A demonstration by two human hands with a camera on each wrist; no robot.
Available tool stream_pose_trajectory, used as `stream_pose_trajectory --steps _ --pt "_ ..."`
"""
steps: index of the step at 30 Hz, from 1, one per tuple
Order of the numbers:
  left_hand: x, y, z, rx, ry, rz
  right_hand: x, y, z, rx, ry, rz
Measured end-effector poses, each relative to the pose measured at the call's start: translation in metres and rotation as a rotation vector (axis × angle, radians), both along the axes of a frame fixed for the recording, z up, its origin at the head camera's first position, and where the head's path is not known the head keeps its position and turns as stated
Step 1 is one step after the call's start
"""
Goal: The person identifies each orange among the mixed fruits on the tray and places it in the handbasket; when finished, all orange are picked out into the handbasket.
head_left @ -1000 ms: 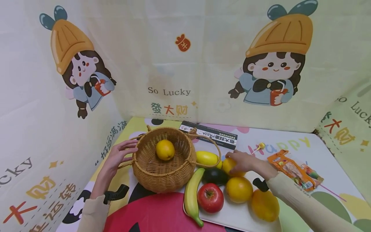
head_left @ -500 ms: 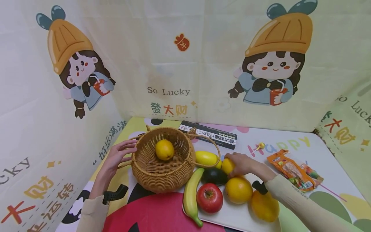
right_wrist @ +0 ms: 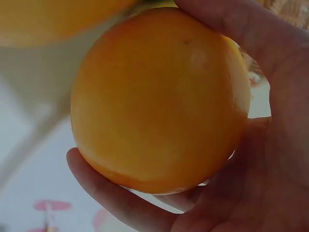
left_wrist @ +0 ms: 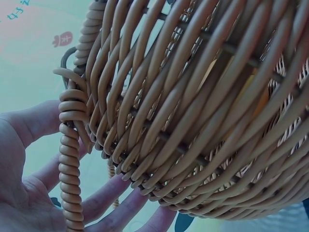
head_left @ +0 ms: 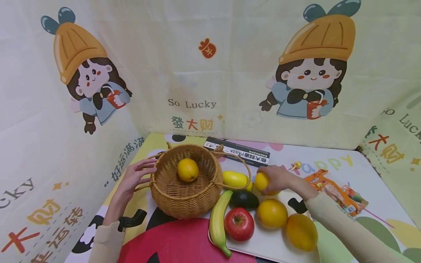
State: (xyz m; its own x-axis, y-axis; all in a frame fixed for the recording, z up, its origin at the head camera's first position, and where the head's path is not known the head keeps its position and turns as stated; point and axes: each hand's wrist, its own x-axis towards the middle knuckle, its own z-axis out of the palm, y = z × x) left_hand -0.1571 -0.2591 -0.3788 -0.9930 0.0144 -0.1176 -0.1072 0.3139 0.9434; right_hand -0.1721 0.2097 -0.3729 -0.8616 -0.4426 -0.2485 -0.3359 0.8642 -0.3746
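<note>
My right hand (head_left: pixel 277 179) grips an orange (head_left: pixel 261 181) over the far side of the white tray (head_left: pixel 274 248). In the right wrist view, thumb and fingers curl round this orange (right_wrist: pixel 159 101). My left hand (head_left: pixel 133 179) has its fingers extended against the left side of a wicker basket (head_left: pixel 185 204). The left wrist view shows those fingers (left_wrist: pixel 104 195) touching the weave near the twisted handle (left_wrist: pixel 70 179). Another orange (head_left: pixel 188 170) lies inside the basket.
On the tray are a banana (head_left: pixel 217 221), a red apple (head_left: pixel 239 224), a dark avocado (head_left: pixel 245 199), an orange (head_left: pixel 272 213), a mango (head_left: pixel 301 232) and a lemon (head_left: pixel 236 179). Behind stand a pasta box (head_left: pixel 238 151), a lollipop (head_left: pixel 296 166) and an orange snack packet (head_left: pixel 337 191).
My right hand has closed round the orange and lifted it slightly, away from the orange in front of it. The left hand and basket stay put.
</note>
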Motion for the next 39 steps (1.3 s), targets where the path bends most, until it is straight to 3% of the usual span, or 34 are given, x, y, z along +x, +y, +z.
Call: stream_pose_trajectory --steps 11,25,32,39 --pt "0.001 0.000 0.002 -0.016 -0.004 0.011 -0.014 -0.012 0.050 -0.076 0.142 0.075" --pt "0.002 0.000 0.003 -0.014 -0.006 0.013 -0.021 -0.084 0.101 -0.043 0.204 0.155" --pt "0.001 0.001 0.002 -0.004 0.002 0.008 -0.024 -0.122 0.116 -0.014 0.238 0.244" --pt "0.001 0.002 0.002 -0.003 0.003 0.008 -0.026 -0.165 0.111 0.058 0.204 0.303"
